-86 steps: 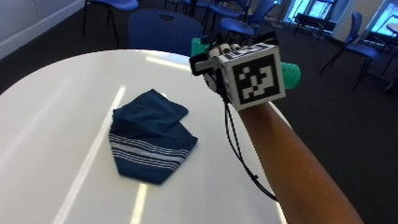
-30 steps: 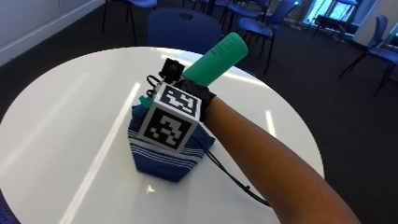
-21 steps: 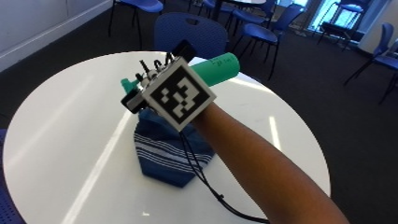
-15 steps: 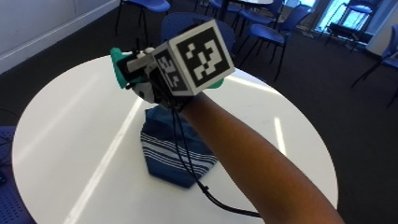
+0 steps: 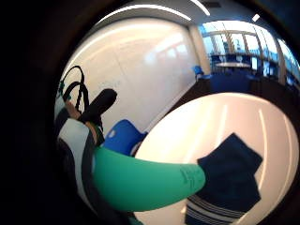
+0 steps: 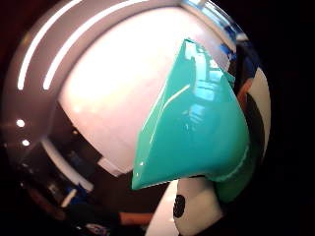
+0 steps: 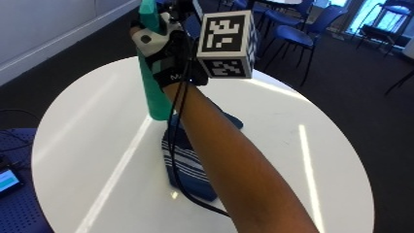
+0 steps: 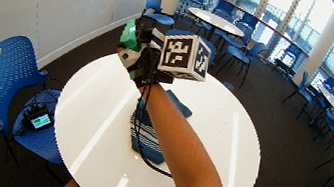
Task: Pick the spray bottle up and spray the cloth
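Spray bottle (image 7: 150, 82) is held upright in the grip (image 7: 162, 51), raised above cloth (image 7: 187, 165); spray may be lost onto desk (image 7: 91, 141) unless aimed down

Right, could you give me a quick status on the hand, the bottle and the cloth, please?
Right hand grips spray bottle, lifted upright above table. Cloth flat on table below arm. Nothing in the way.

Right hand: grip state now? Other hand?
Right hand: grips the green spray bottle, lifted above the cloth.
Bare hand: not in view, cannot tell.
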